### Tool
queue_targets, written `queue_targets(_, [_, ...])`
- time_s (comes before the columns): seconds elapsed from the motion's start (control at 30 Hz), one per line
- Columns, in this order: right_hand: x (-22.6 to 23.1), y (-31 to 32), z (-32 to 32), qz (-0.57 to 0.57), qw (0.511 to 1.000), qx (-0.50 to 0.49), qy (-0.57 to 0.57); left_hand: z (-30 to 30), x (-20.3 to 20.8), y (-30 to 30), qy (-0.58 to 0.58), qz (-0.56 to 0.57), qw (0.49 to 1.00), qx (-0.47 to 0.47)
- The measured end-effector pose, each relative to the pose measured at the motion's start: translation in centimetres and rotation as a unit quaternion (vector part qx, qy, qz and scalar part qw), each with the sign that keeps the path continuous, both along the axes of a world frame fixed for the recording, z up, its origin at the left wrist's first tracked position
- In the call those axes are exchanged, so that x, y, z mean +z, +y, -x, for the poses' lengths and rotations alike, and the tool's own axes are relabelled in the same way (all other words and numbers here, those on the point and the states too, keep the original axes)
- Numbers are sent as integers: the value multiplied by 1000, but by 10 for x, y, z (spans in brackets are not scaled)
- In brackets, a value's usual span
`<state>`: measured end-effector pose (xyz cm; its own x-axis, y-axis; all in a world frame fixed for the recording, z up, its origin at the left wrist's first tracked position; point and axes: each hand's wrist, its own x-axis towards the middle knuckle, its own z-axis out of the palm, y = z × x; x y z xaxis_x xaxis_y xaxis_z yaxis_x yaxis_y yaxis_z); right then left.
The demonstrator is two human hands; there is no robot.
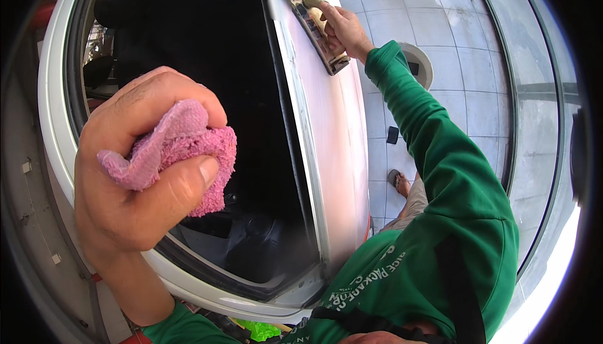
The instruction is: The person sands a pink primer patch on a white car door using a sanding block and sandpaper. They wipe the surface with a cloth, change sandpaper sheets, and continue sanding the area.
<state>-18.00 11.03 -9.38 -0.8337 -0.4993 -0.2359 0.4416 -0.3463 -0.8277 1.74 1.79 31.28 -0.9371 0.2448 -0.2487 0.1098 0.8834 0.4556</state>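
Close to the camera, my left hand (103,168) is closed around a crumpled pink cloth (210,143), thumb pressed on its front. My right arm, in a green sleeve, reaches to the far side. There my right hand (348,33) grips the curved handle of a long, narrow hand sanding block (321,45), with a clamp at each end. The block lies along the side of a car body panel (333,155), just outside the window opening. Its surface is patchy white and dull pink. The underside of the block is hidden.
The car's dark window opening (251,155) lies between my arms, edged by a black seal. On the tiled floor (440,17) to the right stand a white bucket (428,61) and a small black block (392,135). My sandalled foot (397,182) is nearby. Glass panels (540,111) bound the right side.
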Motion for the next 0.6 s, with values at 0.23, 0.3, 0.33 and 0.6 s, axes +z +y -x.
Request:
queue_targets(0.23, [-29,80,-263,-80,995,59,-13,-11,-2,9,0,10,999,40])
queue_targets(0.3, [-45,67,-235,-140,988,47,42,-12,-5,4,10,13,1000,12])
queue_targets(0.33, [-41,54,-199,-157,984,52,60,-15,-2,8,9,20,1000,15])
queue_targets(0.6, [2,-3,-65,-1,996,-8,-88,-3,0,13,-20,20,997,69])
